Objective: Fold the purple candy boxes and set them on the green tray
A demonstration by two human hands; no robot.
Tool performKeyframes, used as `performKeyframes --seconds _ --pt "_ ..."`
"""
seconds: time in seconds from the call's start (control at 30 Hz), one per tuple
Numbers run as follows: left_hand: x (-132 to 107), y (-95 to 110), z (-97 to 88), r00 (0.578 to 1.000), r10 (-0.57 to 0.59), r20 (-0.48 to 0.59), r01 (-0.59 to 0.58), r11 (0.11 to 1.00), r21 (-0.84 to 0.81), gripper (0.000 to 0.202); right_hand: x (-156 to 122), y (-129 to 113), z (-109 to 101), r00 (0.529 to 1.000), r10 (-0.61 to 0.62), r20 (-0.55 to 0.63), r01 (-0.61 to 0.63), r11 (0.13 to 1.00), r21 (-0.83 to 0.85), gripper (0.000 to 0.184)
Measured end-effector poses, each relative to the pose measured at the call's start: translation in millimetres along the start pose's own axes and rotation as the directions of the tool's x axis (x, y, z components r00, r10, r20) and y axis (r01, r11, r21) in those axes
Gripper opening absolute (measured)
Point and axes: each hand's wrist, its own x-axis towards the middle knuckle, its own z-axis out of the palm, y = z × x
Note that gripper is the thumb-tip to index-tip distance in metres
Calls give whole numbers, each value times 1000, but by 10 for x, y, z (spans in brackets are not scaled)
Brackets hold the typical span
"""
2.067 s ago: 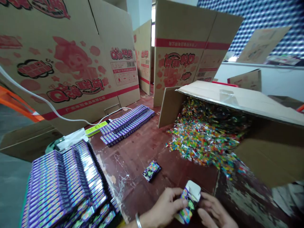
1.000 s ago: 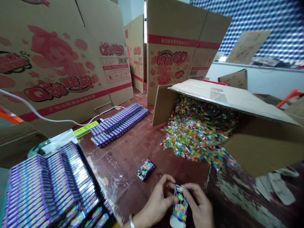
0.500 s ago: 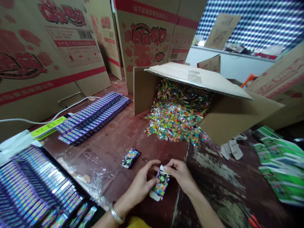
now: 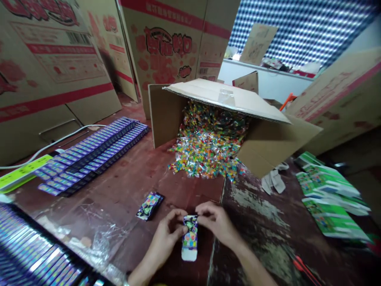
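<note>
A small, colourfully printed carton [image 4: 190, 238] lies upright in line with me between my hands. Its white end flap sticks out open at the near end, while the far end looks folded over. My left hand [image 4: 168, 234] grips the carton's left side between thumb and fingers. At the far right corner, the bent fingers and thumb of my right hand [image 4: 216, 222] press on that end; its fingertips are partly hidden. To the left, a flat stack of similar printed cartons [image 4: 150, 205] rests on the dark red table [image 4: 125, 178].
Wrapped candies [image 4: 205, 155] spill from a tipped cardboard box [image 4: 264, 147]. Rows of purple cartons [image 4: 95, 151] stand at left, beside a yellow-green power strip [image 4: 26, 171]; more packed cartons [image 4: 38, 246] sit lower left. Green packets [image 4: 330, 198], gloves [image 4: 274, 180] and red-handled scissors [image 4: 303, 266] lie at right.
The view has turned to the right. The carton has swung from tilted to nearly straight, and the white flap at its far end no longer shows. Both hands still hold it.
</note>
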Motion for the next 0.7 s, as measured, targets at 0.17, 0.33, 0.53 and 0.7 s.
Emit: performKeyframes --seconds 0.17,0.33,0.53,0.7 --pt "39 -143 -70 997 11 -80 -4 996 87 29 537 382 -988 848 -101 -521 -180 869 -461 23" --pt "6 -136 -75 990 -113 -83 121 987 103 50 746 674 -1276 844 -72 -532 -277 791 -546 20" --pt "-45 13 -173 988 -98 123 58 954 295 38 473 650 -1184 857 -50 -513 -265 810 -522 15" --pt "-29 19 -66 995 -93 40 72 926 370 37 156 318 -1003 931 17 -365 -153 924 -349 27"
